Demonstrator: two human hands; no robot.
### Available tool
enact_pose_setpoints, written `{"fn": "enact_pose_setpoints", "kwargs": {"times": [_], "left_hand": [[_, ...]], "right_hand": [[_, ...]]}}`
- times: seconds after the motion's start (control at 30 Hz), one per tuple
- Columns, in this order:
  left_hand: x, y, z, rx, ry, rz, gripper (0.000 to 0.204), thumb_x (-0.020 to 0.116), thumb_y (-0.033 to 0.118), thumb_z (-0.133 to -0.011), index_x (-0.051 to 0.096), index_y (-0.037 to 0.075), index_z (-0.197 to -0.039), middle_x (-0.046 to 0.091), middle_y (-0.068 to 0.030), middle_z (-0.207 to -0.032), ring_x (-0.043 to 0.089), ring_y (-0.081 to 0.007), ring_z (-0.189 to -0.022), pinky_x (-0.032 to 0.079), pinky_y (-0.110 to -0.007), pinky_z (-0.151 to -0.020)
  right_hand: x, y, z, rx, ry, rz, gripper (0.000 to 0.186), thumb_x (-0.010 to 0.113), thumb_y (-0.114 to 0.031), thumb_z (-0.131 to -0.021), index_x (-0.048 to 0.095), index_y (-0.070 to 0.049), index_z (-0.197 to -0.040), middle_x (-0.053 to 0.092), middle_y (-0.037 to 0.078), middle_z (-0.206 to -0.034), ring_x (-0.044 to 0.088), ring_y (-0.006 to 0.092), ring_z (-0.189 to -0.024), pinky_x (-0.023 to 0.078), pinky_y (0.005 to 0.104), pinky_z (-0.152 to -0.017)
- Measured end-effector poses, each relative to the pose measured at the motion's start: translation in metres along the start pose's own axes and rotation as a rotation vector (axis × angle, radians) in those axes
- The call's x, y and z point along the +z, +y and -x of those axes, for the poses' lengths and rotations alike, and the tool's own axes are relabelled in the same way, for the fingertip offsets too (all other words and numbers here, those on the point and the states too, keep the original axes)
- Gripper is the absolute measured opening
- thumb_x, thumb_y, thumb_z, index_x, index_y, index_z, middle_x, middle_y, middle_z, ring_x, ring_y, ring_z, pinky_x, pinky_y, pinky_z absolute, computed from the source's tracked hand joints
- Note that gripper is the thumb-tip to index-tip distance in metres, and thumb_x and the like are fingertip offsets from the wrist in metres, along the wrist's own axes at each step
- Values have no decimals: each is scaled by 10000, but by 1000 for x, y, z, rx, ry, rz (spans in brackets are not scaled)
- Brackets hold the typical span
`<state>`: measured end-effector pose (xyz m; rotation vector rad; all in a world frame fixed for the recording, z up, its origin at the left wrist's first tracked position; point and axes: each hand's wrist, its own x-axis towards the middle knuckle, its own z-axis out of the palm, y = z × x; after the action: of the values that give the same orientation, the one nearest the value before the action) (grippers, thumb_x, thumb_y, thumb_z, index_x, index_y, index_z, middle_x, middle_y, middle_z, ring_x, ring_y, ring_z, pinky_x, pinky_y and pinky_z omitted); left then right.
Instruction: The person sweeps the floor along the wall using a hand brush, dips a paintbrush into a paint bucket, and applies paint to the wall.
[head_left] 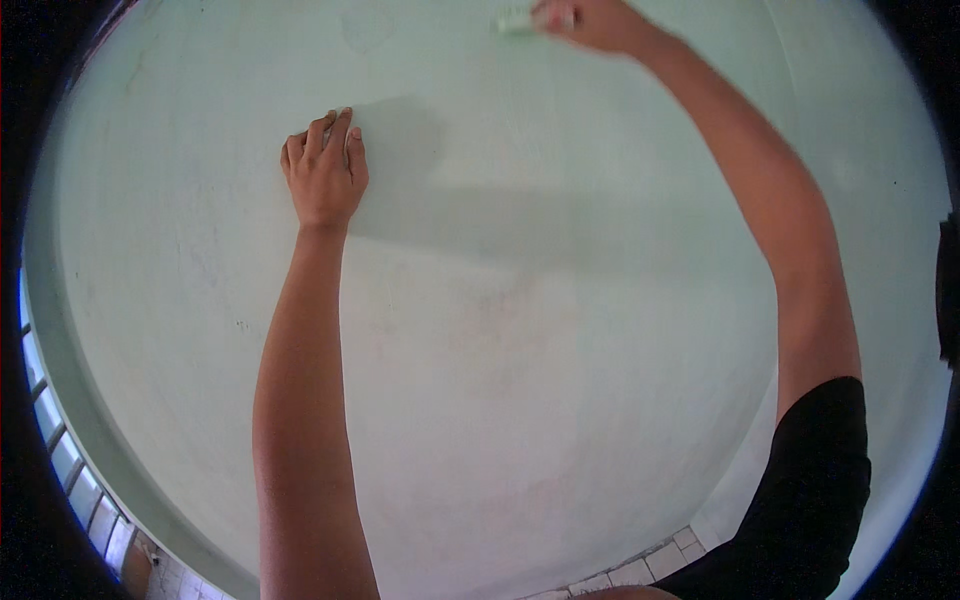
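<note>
Black sleeve [815, 480] sits at lower right, nearest me. Mid-frame, my left hand [325, 170] rests against the pale green wall [520, 330] with fingers curled loosely, holding nothing, seemingly to brace me. Farthest, at the top edge, my right hand [590, 20] grips a small pale block [515, 20] pressed to the wall.

You face a broad, pale green wall [560, 380] that fills nearly your whole view, its surface smooth with faint scuffs and a soft shadow band across the middle. Your left hand [325, 172] rests flat against it, and your right hand [590, 22] presses a small pale block [516, 20] to it near the top edge.
</note>
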<state>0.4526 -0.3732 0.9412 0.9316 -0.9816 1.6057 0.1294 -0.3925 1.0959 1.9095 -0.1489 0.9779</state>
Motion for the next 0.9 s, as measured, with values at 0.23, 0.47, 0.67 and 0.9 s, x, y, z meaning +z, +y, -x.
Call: {"fn": "enact_pose_setpoints", "kwargs": {"times": [0.23, 0.47, 0.67, 0.9], "left_hand": [[-2, 1, -1, 8, 8, -25, 260, 496, 250, -882, 639, 155, -1077, 578, 26, -1086, 500, -206, -917, 364, -377, -921], [-3, 1, -1, 10, 12, -10, 257, 499, 236, -879, 638, 142, -1074, 586, 13, -1075, 504, -215, -923, 368, -390, -917], [-7, 3, -3, -5, -3, -7, 260, 495, 224, -879, 636, 140, -1081, 578, 6, -1094, 501, -220, -940, 361, -393, -927], [-8, 3, -3, 7, 20, 13, 266, 508, 216, -868, 630, 123, -1085, 574, 2, -1097, 491, -221, -944, 346, -395, -940]], "right_hand": [[4, -101, 146, 84, -266, -491, 207, 676, -101, -759, 649, -69, -962, 657, 77, -908, 617, 202, -737, 483, 282, -682], [-4, -42, 64, 370, -398, -464, 185, 700, -171, -755, 672, -75, -910, 655, 13, -798, 558, 79, -747, 455, 251, -704], [-33, 20, -20, 364, 55, -119, 196, 606, -218, -826, 658, -62, -932, 663, 83, -828, 586, 180, -698, 464, 310, -686], [21, -30, 51, 239, -25, -164, 208, 661, -147, -783, 663, -95, -985, 670, 78, -913, 621, 194, -739, 490, 291, -700]]}}
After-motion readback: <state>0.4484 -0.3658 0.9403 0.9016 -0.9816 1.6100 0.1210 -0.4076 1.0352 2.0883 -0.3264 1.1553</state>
